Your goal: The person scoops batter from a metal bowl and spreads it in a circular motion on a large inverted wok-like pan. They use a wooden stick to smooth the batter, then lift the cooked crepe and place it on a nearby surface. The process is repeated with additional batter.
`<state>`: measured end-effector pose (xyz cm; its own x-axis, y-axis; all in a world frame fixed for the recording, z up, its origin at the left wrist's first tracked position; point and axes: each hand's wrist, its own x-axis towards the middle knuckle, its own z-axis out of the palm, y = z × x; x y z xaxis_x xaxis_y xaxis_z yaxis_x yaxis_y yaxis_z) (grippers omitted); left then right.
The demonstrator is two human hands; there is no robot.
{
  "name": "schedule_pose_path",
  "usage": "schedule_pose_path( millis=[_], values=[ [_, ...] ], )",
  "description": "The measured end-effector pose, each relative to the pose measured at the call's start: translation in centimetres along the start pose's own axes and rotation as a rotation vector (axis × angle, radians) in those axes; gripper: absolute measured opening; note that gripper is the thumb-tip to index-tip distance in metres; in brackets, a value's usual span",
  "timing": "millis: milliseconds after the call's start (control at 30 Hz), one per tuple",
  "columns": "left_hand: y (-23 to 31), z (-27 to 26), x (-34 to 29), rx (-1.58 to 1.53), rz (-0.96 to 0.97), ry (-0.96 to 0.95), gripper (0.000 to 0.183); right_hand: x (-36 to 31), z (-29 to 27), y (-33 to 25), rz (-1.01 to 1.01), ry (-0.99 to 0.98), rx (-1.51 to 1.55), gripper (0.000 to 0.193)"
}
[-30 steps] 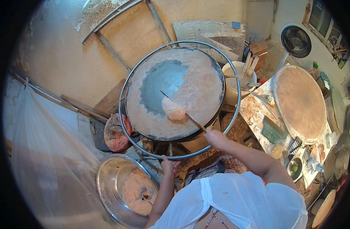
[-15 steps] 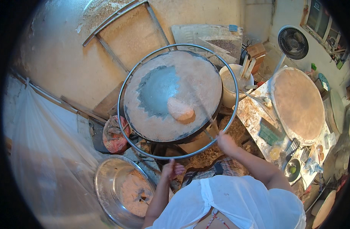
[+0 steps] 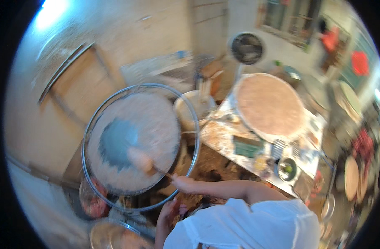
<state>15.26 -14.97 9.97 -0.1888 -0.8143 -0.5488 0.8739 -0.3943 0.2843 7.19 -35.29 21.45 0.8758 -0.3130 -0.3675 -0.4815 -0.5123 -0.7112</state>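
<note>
A: Quick rundown, what's the right hand (image 3: 180, 181) doing?

B: Closed on the thin handle of a stick tool (image 3: 156, 169). Its pale rounded end (image 3: 138, 158) sits on the big round griddle (image 3: 134, 143), lower-centre, at the edge of the grey wet patch (image 3: 115, 143).

A: Changed vs a sec ago?

B: Yes. Tool head has come in toward the person, from abt mid-griddle to nearer the front rim. The hand has drawn back w/ it. Also the view has swung right, blurry now, so the griddle sits left of centre and more of the counter (image 3: 223, 137) shows.

A: Meaning for the work?

B: My read: the spreading stroke is mid-sweep, pale layer covers most of the plate, grey patch not yet covered.

A: Left hand (image 3: 170, 209)?

B: Low, by the body, below the ring (image 3: 194, 137) around the griddle. Fingers loosely curled, nothing in it that I can see. Blur, so not 100% sure.

A: Around it?

B: Pale bucket (image 3: 190, 108) just right of the griddle, second round plate (image 3: 268, 103) on the counter, fan (image 3: 247, 48) behind, metal bowl (image 3: 111, 236) at bottom left.
</note>
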Motion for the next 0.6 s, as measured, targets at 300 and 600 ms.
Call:
schedule_pose_path(
  millis=[300, 600],
  values=[
    [1.7, -7.5, -7.8, -0.141, 0.658, 1.017, 0.064, -0.7, 2.3, 2.2, -0.053, 0.096, 0.118, 0.033],
    [0.0, -1.9, -1.7, 0.037, 0.127, 0.581, 0.086, -2.1, 1.9, 3.7, 0.077, 0.114, 0.158, 0.036]
  ],
)
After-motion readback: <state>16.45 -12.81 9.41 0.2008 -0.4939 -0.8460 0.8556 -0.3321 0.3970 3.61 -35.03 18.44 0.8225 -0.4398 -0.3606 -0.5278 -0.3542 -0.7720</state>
